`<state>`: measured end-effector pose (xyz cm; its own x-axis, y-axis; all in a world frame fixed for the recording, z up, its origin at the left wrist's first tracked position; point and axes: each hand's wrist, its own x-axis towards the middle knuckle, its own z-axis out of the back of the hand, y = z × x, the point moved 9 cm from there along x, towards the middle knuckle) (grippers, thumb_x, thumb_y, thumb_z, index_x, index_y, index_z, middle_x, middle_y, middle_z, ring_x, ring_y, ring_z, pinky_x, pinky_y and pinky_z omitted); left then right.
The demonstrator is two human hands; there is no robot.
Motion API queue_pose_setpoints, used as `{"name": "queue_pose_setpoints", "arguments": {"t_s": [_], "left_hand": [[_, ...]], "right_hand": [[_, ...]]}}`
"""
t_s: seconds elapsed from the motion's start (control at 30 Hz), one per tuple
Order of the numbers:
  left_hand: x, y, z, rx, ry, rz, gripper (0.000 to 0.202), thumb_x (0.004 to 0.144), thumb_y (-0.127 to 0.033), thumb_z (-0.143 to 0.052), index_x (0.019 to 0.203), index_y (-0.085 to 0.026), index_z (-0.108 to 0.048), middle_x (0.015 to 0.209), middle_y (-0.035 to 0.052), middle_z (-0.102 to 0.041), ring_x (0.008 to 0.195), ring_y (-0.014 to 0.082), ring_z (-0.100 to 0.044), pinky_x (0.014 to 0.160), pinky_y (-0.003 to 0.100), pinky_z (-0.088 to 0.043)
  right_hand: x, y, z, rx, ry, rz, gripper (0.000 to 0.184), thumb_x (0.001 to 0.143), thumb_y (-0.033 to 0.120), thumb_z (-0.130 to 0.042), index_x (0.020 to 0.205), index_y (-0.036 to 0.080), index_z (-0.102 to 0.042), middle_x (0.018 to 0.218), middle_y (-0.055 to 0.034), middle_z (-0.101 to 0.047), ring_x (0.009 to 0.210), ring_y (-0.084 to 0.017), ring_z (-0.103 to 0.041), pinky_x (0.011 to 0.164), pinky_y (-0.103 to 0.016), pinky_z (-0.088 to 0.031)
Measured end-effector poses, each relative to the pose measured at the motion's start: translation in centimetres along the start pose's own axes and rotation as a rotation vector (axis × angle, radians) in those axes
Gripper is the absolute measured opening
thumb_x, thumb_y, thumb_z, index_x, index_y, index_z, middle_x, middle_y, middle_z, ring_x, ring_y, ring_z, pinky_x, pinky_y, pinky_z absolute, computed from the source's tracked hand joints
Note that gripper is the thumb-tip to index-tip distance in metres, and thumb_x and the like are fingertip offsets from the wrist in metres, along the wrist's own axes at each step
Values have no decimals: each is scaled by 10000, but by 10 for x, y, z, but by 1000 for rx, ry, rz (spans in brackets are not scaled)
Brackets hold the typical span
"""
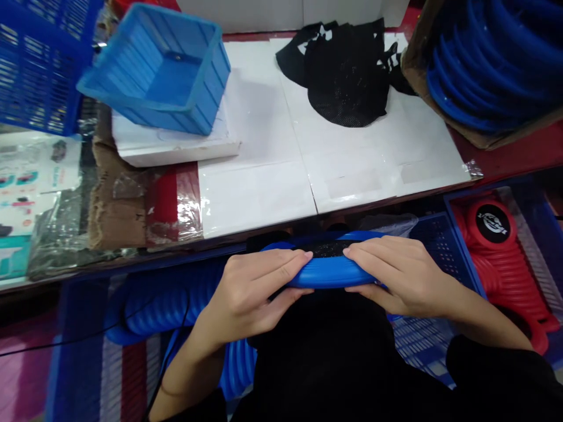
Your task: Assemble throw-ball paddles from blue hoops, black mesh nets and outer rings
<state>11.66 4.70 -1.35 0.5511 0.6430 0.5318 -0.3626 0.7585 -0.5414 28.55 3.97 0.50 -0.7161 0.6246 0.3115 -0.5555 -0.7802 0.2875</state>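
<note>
One blue ring (332,275), black-centred, held close to us at the table (259,202) edge: our left hand (259,287) and right hand (396,275) pinch opposite sides, digits above and below, seemingly for steadiness. Black mesh pieces (352,82), spread on the table, apparently within reach. More blue rings (492,76), boxed together.

Hands (259,287) gripping blue ring (334,274), black mesh pieces (347,76) on white tabletop (264,193)
</note>
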Motion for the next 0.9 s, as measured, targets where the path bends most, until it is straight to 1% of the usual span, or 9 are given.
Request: {"name": "queue_pose_setpoints", "arguments": {"t_s": [0.13,0.2,0.27,0.33,0.43,0.5,0.63,0.77,0.9], "left_hand": [[0,-1,1,57,-30,-17,360,917,-182,-749,1271,-142,-698,1104,100,-817,978,228,-800,911,352,-676],[0,0,3,64,-18,-14,369,910,-156,-741,1276,-138,-700,1110,101,-815,984,231,-798,928,352,-670],[1,-1,3,63,23,-23,364,914,-145,-728,1276,-123,-696,1113,111,-812,993,233,-794,934,342,-664],[4,-4,1,78,87,-27,373,931,-162,-712,1298,-104,-679,1142,131,-803,1018,243,-788,952,352,-656],[13,-10,-7,90,173,-37,410,956,-239,-702,1333,-86,-656,1180,158,-788,1040,264,-782,963,385,-654],[20,-16,-13,73,194,-58,398,970,-259,-684,1330,-92,-655,1168,155,-789,1028,269,-783,930,392,-664],[26,-25,-21,63,160,-84,341,978,-212,-649,1300,-102,-660,1140,143,-796,998,278,-786,865,401,-680],[23,-25,-20,102,95,-64,305,960,-175,-656,1257,-113,-687,1103,130,-806,959,267,-795,848,383,-683],[23,-23,-18,62,120,-45,289,972,-205,-667,1242,-108,-696,1100,133,-809,961,247,-796,858,351,-675]], "right_hand": [[-1,1,-2,29,-93,-52,285,997,258,-659,1233,98,-649,1058,-149,-792,959,-283,-762,785,-409,-613],[-1,2,-2,50,-134,-72,280,979,230,-674,1223,93,-655,1046,-150,-788,941,-281,-758,781,-414,-609],[-2,3,-1,63,-163,-77,284,970,221,-681,1222,94,-656,1038,-149,-788,919,-275,-757,775,-411,-605],[-2,5,-1,72,-164,-78,297,963,226,-690,1226,95,-653,1033,-146,-787,906,-271,-753,765,-407,-601],[-1,8,-2,70,-140,-61,295,955,213,-685,1221,90,-654,1030,-144,-787,898,-268,-749,759,-404,-595],[-2,8,-3,66,-130,-57,290,953,198,-673,1222,92,-658,1026,-141,-786,896,-267,-749,760,-403,-593],[-5,4,-2,80,-128,-92,316,951,201,-669,1255,118,-656,1048,-132,-790,912,-267,-753,783,-412,-598],[-7,5,-1,76,-156,-107,302,961,199,-646,1262,166,-654,1024,-106,-798,880,-259,-756,763,-414,-597],[-4,7,-5,104,-147,-101,284,970,228,-664,1242,145,-656,1024,-114,-799,879,-257,-760,767,-408,-597]]}}
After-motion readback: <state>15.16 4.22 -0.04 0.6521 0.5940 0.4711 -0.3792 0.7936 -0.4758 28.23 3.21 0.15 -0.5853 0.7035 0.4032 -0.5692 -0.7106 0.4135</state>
